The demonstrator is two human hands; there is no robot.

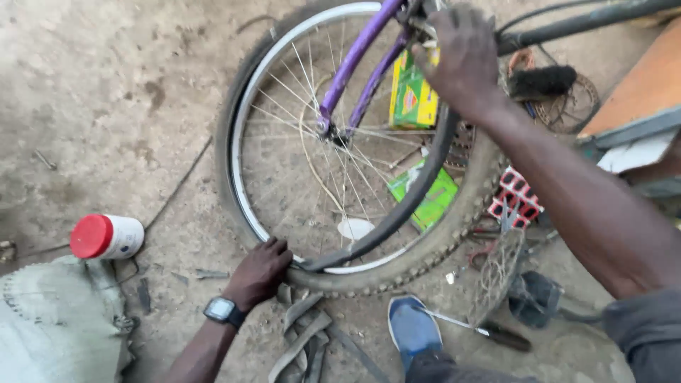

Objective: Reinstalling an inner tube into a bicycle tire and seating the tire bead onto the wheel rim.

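We grip a bicycle wheel (340, 142) lying on a dusty floor: our left hand (259, 273) curls its fingers around the tyre (454, 227) and the loose inner tube (411, 198) at the near rim, our right hand (461, 53) closes over the purple frame (355, 60) at the top edge. Left of our fingers lies bare ground up to a red-capped bottle (106, 236). The right fingertips are hidden; the frame is cut off above.
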